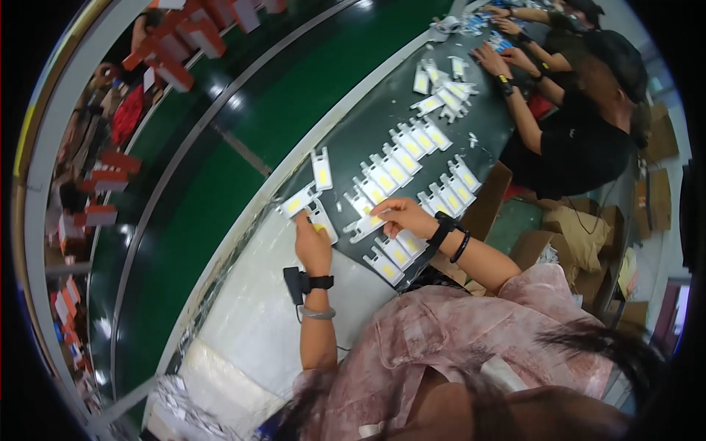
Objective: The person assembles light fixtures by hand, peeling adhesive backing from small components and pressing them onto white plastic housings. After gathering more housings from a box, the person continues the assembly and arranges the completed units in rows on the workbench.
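My left hand (314, 248) is closed on the edge of a flat white plate (323, 214) with a yellow patch. Its fingers partly cover the plate. Beyond it lies another white plate (296, 202), and a third plate (321, 168) sits farther along the bench edge. My right hand (409, 218) pinches the end of a white two-pronged plate (362, 229), tilted over the near end of a long row of similar plates (390, 170). Closer to me, a shorter group of plates (396, 253) lies beneath my right wrist.
The plates lie on a dark bench top (346, 132). A loose pile of plates (448, 92) lies farther along, near a co-worker's hands (491, 60). White sheeting (250, 316) covers the near left of the bench. A green conveyor belt (213, 176) runs alongside; cardboard boxes (533, 250) stand at the right.
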A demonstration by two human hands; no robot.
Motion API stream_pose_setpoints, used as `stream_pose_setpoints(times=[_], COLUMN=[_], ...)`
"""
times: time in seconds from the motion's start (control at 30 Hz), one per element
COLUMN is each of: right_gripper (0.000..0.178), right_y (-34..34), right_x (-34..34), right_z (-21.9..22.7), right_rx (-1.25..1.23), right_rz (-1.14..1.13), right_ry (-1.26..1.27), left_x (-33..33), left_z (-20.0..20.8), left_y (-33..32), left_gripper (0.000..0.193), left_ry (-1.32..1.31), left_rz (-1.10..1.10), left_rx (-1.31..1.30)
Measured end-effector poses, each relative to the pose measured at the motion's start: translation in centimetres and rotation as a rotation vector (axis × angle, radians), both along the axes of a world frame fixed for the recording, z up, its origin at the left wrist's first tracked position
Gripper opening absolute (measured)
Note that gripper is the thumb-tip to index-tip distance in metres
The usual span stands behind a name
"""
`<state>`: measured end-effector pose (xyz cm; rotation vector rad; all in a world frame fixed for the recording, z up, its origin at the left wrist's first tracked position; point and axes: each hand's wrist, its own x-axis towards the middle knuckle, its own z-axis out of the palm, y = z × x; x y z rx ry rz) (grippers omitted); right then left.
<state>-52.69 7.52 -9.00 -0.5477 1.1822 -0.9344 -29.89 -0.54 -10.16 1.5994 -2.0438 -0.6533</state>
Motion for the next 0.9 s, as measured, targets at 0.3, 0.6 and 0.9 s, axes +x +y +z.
stream_pose_setpoints(times=[0.3,0.6,0.9], right_gripper=[0.035,0.029,0.029], right_y=[-0.2,0.8,0.5], right_x=[3.5,4.8,3.8], right_z=[-0.5,-1.0,-1.3], right_rx=[-0.341,-0.607,-0.988], right_rz=[0.120,0.382,0.540], right_ry=[0.472,1.152,1.219], left_x=[-1.2,-1.4,0.5], left_z=[-1.8,1.3,-0.1], left_y=[4.2,5.9,5.0], left_gripper=[0.046,0.042,0.036], left_ry=[0.121,-0.159,-0.101], left_rz=[0.285,0.100,-0.202], left_rx=[0.112,-0.152,-0.107])
